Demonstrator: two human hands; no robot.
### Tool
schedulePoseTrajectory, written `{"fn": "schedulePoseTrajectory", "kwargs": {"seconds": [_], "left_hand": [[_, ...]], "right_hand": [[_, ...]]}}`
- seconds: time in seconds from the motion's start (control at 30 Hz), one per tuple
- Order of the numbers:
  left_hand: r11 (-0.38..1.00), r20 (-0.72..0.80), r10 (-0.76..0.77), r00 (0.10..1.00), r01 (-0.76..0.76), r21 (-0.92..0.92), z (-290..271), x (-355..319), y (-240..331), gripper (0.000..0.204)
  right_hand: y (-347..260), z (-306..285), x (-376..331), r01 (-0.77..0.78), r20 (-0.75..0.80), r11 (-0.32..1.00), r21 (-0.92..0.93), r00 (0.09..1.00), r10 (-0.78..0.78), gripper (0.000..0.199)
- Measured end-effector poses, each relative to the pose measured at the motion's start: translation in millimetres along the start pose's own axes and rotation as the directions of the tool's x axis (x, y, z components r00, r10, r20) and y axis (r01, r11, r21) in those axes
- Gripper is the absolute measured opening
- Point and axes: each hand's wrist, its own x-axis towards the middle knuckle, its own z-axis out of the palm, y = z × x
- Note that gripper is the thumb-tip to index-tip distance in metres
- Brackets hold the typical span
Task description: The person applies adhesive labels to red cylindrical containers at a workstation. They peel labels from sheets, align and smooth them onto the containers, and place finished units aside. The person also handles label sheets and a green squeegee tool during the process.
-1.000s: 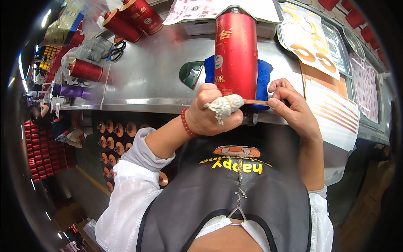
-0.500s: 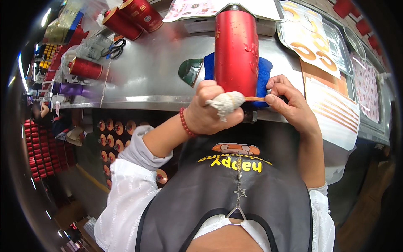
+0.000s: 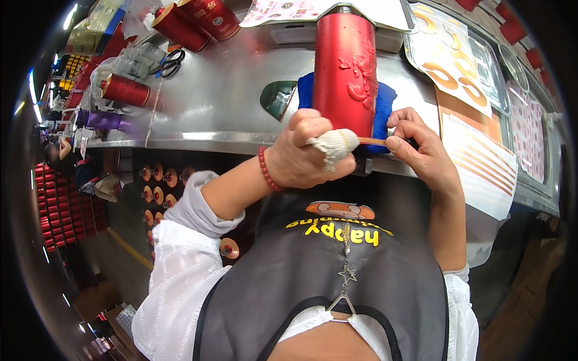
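Observation:
A red cylindrical bottle (image 3: 343, 66) with a raised relief pattern lies on its side, its near end toward me, on a blue cloth (image 3: 383, 114). Across that near end runs a thin copper-coloured strip (image 3: 372, 141). My left hand (image 3: 304, 150), a red bead bracelet on its wrist, is curled closed at the strip's left part. A white knit finger cover (image 3: 337, 144) on one of its fingers presses there and hides what lies beneath. My right hand (image 3: 418, 147) pinches the strip's right end between thumb and finger, other fingers bent.
Right of the bottle, a white backing sheet (image 3: 481, 159) carries several copper strips; beyond it lies a sheet with gold curved stickers (image 3: 451, 57). A dark green piece (image 3: 278, 99), black scissors (image 3: 171, 63) and red canisters (image 3: 125, 90) sit leftward on the metal table (image 3: 211, 102). Capped bottles stand below its edge.
The bottle has rolled a little, bringing its relief from the right edge toward the middle. Both hands stay at the strip, and the whole view has shifted slightly.

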Motion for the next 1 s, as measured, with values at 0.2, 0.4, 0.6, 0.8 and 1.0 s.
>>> {"fn": "schedulePoseTrajectory", "kwargs": {"seconds": [0.2,0.4,0.6,0.8,1.0], "left_hand": [[0.998,0.083,0.044,0.996,-0.04,-0.049,-6,-2,-5,0.027],[0.998,0.013,-0.059,0.998,0.058,0.037,-3,-9,3,0.025],[0.994,0.09,0.11,0.99,-0.108,-0.025,0,15,-6,0.027],[0.995,-0.023,0.007,1.0,-0.004,0.097,-3,-7,1,0.025],[1.0,0.075,0.027,0.997,-0.026,-0.012,-1,5,0,0.032]], "right_hand": [[-2,1,1,0.019,0.001,1.0,0.005,1.0,-0.019,0.024],[0,2,3,0.006,0.005,1.0,0.011,1.0,-0.006,0.023],[3,3,1,0.009,-0.002,1.0,0.005,1.0,-0.009,0.025],[-4,5,2,-0.008,0.014,1.0,-0.002,1.0,0.008,0.024],[4,4,2,0.029,0.003,0.999,-0.024,1.0,-0.029,0.023]]}}
